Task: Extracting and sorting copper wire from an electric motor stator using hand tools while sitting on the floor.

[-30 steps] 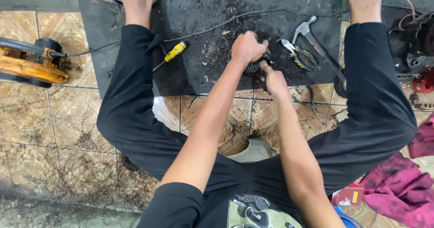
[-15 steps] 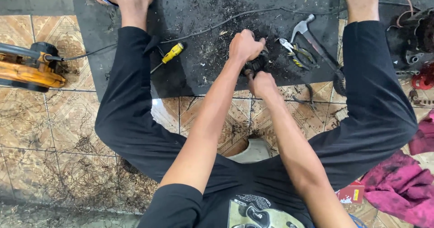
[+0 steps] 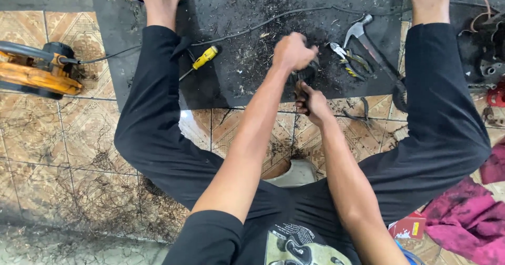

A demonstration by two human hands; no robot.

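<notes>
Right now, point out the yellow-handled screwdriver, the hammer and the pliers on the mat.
Yellow-handled screwdriver (image 3: 204,58), head view, on its yellow handle.
Hammer (image 3: 356,31), head view, on its metal head.
Pliers (image 3: 348,61), head view, near the joint.

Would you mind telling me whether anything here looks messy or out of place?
Yes: dark shavings and debris are strewn over the black mat around both hands, left hand and right hand, and spread onto the floor tiles.

A repair workshop floor: hammer (image 3: 363,36), pliers (image 3: 347,60), screwdriver (image 3: 202,60), grimy mat (image 3: 236,81).
</notes>
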